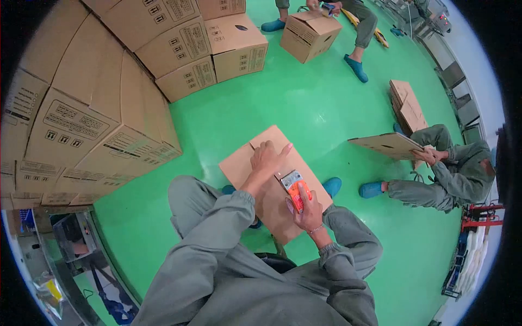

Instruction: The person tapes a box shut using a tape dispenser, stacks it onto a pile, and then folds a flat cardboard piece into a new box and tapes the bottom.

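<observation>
A brown cardboard box (261, 204) stands between my knees with its top facing me. My left hand (265, 161) lies on the far part of the top, fingers stretched out over the flaps and thumb pointing right. In my right hand (308, 211) is an orange tape dispenser (296, 193) with a silver metal end. That metal end rests on or just above the middle of the box top, close to the seam. Any tape under it is too small to make out.
Printed cartons (81, 130) are stacked at the left. A co-worker at the top handles another box (311, 35) with a blue tool. At the right, a seated person holds a flat cardboard sheet (386, 144) beside folded cardboard (409, 106). A metal-framed table (103, 239) stands lower left.
</observation>
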Available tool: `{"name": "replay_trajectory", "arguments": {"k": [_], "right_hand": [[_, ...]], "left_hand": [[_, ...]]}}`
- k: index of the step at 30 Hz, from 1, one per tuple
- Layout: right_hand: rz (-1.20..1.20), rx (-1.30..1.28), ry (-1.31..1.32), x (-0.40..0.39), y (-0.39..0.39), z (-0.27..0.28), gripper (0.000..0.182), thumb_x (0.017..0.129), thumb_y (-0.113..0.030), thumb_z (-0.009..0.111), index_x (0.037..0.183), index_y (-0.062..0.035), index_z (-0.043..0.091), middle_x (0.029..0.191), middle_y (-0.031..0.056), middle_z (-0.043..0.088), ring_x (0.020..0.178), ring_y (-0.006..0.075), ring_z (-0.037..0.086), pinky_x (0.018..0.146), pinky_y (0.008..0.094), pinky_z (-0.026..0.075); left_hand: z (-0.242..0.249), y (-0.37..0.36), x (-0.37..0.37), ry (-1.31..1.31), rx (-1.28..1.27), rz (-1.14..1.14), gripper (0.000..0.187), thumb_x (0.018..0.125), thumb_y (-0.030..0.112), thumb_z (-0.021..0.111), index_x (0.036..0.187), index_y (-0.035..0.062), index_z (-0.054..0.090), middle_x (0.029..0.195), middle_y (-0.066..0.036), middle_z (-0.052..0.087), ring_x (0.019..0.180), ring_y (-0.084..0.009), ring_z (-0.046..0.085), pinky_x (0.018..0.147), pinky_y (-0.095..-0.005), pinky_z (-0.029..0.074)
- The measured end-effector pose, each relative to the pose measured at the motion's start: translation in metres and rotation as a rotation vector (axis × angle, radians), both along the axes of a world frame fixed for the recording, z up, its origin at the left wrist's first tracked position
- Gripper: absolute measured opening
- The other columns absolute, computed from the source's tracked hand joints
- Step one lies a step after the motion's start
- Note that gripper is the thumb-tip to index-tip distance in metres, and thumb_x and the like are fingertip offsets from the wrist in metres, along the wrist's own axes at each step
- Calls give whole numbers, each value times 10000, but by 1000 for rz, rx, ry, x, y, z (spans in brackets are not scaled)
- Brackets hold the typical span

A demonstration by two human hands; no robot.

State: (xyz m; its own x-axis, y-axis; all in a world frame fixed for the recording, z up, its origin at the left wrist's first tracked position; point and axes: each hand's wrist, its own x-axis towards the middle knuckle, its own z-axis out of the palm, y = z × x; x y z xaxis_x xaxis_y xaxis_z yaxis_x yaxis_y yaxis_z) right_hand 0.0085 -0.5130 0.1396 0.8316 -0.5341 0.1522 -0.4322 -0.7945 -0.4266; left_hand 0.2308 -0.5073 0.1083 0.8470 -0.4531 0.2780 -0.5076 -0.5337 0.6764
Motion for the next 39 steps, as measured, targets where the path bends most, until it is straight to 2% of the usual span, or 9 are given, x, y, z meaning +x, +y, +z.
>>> {"name": "replay_trajectory", "arguments": {"k": [2,5,11,21,29,32,36,38,39], "right_hand": [[-1,14,-11,-2,-1,-4,772,803,-315,717,1464,-141,356,943,175,549,724,362,571,552,457,459],[-28,-18,8,1,0,0,762,803,-316,716,1459,-147,366,937,172,545,717,358,570,549,451,461],[-7,88,133,18,-8,21,795,745,-219,679,1469,-225,351,964,188,508,729,368,590,597,465,518],[160,99,593,156,-26,33,828,694,-189,665,1455,-261,347,924,225,545,736,402,635,645,485,539],[153,166,776,175,-29,36,930,653,-177,701,1481,-291,293,939,219,564,846,390,638,703,467,549],[154,124,807,174,-27,36,938,656,-182,710,1480,-303,281,952,220,567,859,386,637,705,460,553],[222,72,798,169,-30,21,872,707,-227,673,1480,-295,274,888,209,616,779,376,648,690,471,546],[276,117,818,177,-31,26,813,743,-256,644,1476,-277,293,834,189,649,748,361,658,671,470,538],[298,176,808,182,-31,33,774,750,-257,643,1459,-263,332,828,170,665,760,343,665,669,465,537]], "left_hand": [[22,1,19,540,342,-417,743,863,676,497,595,-4,632,620,-198,618,657,-360,647,645,-488,492],[21,3,6,567,282,-696,726,869,627,543,521,-8,583,516,-188,547,567,-328,623,574,-460,468],[-28,-6,16,110,-39,-490,565,890,449,612,543,3,591,558,-220,548,512,-381,553,528,-459,446],[-110,7,220,98,486,-294,533,912,495,550,633,65,697,674,-191,659,692,-365,659,686,-485,522],[-231,6,155,702,649,-308,809,908,640,435,1339,-42,380,1181,-258,609,1104,-349,597,938,-497,452],[-197,22,170,283,820,-482,830,912,681,343,1324,-28,473,1292,-245,556,1198,-346,539,1013,-492,397],[-146,11,190,959,636,-388,887,908,716,306,1186,-81,578,1286,-291,544,1168,-392,549,1004,-501,398],[-101,18,162,853,545,-334,935,903,737,246,1293,-68,519,1285,-313,535,1169,-446,545,1038,-495,396],[-42,28,136,810,499,-402,945,880,783,207,1080,-9,682,1167,-213,652,1112,-340,599,970,-455,430]]}}
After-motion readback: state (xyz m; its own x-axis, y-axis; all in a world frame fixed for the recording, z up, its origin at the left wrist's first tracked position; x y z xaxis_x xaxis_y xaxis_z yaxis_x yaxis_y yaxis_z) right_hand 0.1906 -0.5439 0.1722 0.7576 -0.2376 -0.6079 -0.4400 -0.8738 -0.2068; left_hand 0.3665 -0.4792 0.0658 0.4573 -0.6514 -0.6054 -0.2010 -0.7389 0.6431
